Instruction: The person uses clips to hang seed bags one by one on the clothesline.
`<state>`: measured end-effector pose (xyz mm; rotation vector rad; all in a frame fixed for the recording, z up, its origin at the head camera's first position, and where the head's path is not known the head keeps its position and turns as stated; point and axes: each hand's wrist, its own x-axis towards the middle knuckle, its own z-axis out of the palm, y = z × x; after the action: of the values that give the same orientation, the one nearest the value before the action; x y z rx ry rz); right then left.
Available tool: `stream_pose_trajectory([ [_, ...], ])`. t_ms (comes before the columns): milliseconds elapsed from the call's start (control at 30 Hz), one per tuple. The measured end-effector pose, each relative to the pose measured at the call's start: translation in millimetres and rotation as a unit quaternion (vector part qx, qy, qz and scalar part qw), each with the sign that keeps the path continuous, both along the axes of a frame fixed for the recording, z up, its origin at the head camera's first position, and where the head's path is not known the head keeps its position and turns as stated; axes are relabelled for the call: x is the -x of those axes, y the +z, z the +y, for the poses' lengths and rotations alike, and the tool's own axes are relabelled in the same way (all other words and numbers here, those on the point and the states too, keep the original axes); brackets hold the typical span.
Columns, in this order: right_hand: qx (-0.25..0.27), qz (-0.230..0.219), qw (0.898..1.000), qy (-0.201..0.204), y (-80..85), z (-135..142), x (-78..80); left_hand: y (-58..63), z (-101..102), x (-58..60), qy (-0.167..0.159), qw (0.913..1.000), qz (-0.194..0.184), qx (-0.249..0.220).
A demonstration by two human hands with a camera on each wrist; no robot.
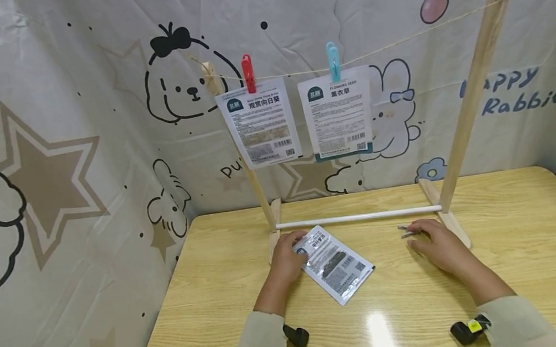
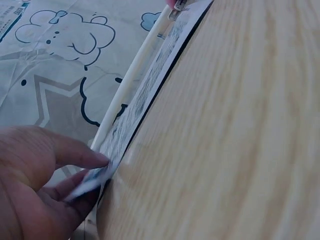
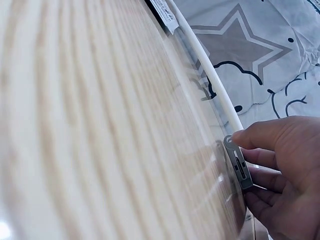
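My left hand (image 1: 288, 260) pinches the upper left corner of a seed packet (image 1: 338, 268) that lies slanted above the wooden table; in the left wrist view the packet (image 2: 142, 97) is seen nearly edge-on between thumb and fingers. To the right, my right hand (image 1: 438, 244) holds a grey clothespin (image 3: 238, 162) by thumb and fingers close to the tabletop. Two more seed packets hang from a string: one packet (image 1: 263, 124) under a red clothespin (image 1: 248, 74), the other packet (image 1: 336, 115) under a light blue clothespin (image 1: 333, 62).
A wooden stand with a left post (image 1: 254, 187), a right post (image 1: 473, 93) and a white crossbar (image 1: 357, 218) stands behind both hands. The thin string (image 1: 396, 43) runs between the post tops. A printed cloth (image 1: 118, 127) covers the wall behind the table (image 1: 211, 314).
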<state>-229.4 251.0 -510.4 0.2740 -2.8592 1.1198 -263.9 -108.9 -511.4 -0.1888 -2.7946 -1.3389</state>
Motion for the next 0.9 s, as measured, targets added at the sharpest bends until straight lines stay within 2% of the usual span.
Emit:
stream_pose_trajectory([
  [100, -0.004, 0.003, 1.0, -0.004, -0.6, -0.9, 0.6, -3.3, -1.1, 3.1, 0.024, 0.9982, -0.025, -0.05],
  [200, -0.007, 0.002, 1.0, -0.009, -0.6, -2.4, 0.3, -6.2, -2.8, 6.5, 0.038, 0.9925, -0.05, -0.105],
  [333, -0.012, 0.005, 1.0, -0.017, -1.1, -3.3, -0.2, -5.5, -4.2, 7.7, 0.045, 0.9775, -0.083, -0.188],
  [433, -0.017, 0.012, 1.0, -0.022, -1.6, -3.0, -0.5, -4.0, -4.1, 5.9, 0.044, 0.9685, -0.092, -0.227],
  [633, -0.018, 0.024, 0.999, -0.022, -0.6, -2.6, -0.4, -2.9, -4.4, 4.0, 0.045, 0.9635, -0.079, -0.252],
  [900, -0.018, 0.03, 0.999, -0.019, -1.6, -1.6, 0.1, -2.3, -1.6, 7.3, 0.056, 0.9485, -0.129, -0.284],
])
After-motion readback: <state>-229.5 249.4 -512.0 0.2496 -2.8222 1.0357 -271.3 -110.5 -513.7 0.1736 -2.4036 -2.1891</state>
